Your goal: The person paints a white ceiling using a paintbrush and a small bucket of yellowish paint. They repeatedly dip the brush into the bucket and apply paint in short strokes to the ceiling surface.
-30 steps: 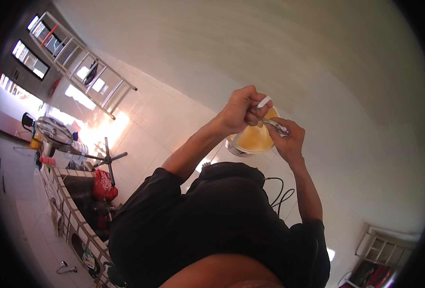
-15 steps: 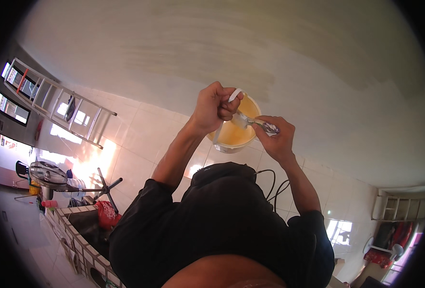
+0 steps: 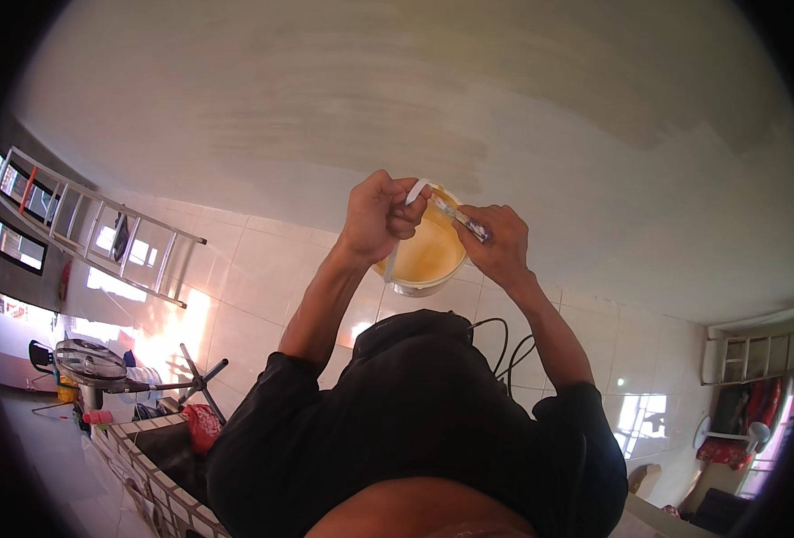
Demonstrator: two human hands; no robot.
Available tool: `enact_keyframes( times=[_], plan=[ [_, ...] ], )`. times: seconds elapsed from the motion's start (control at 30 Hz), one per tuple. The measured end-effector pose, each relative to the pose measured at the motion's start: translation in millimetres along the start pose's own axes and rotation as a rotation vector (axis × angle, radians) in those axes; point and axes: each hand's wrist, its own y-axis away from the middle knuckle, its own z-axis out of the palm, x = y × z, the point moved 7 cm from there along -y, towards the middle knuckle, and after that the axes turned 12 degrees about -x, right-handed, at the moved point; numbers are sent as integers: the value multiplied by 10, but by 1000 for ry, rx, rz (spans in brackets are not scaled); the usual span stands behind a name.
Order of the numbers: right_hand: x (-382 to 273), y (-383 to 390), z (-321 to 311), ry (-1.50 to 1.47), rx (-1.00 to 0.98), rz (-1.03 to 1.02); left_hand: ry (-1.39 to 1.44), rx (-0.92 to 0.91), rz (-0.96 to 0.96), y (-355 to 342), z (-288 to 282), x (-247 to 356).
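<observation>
My left hand (image 3: 381,220) is closed round the white strap handle (image 3: 417,190) of a bucket (image 3: 417,289) and holds it up in front of me. The bucket is white outside and yellowish inside. My right hand (image 3: 502,242) grips a paint-smeared paintbrush (image 3: 474,226) by its handle. The brush slants over the bucket's far right side, its head near the rim and close to my left fingers. How much of the head touches the bucket cannot be made out.
A wall (image 3: 540,161) with darker brushed streaks rises before me. On the left stand a ladder (image 3: 101,224), a fan (image 3: 92,359) and a tiled ledge (image 3: 137,448) with a red bag (image 3: 202,428). Pale floor tiles (image 3: 244,300) lie below; a black cable (image 3: 504,345) hangs beside my shirt.
The brush head has moved from over the bucket's middle up toward its far rim, nearer my left fingers. Both hands and the bucket appear slightly further left in the view.
</observation>
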Motion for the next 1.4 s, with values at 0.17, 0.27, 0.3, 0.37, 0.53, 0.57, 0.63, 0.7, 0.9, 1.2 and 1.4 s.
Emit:
enact_keyframes(
  times=[0.17,0.27,0.3,0.37,0.53,0.57,0.63,0.7,0.9,1.2,1.4],
  plan=[
    [-12,127,-3,-119,-113,158,-63,-16,1,-13,-10,-3],
    [71,195,150,-469,-276,431,-34,-78,-4,-35,42,2],
    [81,229,230,-614,-336,521,-30,-73,-11,-24,43,-4],
    [54,237,294,-727,-373,542,-20,-66,-20,-19,55,-11],
    [164,208,268,-525,-166,405,-43,-44,-23,-18,58,-16],
    [186,182,226,-366,-96,353,-45,-41,-24,-20,62,-16],
    [176,173,138,-198,-29,300,-49,-33,-21,-16,53,-9],
    [146,215,67,-179,-33,299,-26,-31,-4,-16,35,8],
    [212,619,-431,-582,108,437,54,-52,56,87,-78,71],
    [1456,231,-538,-537,563,421,-59,180,91,301,-356,81],
    [2060,273,-755,-393,718,461,17,328,127,518,-487,165]
  ],
)
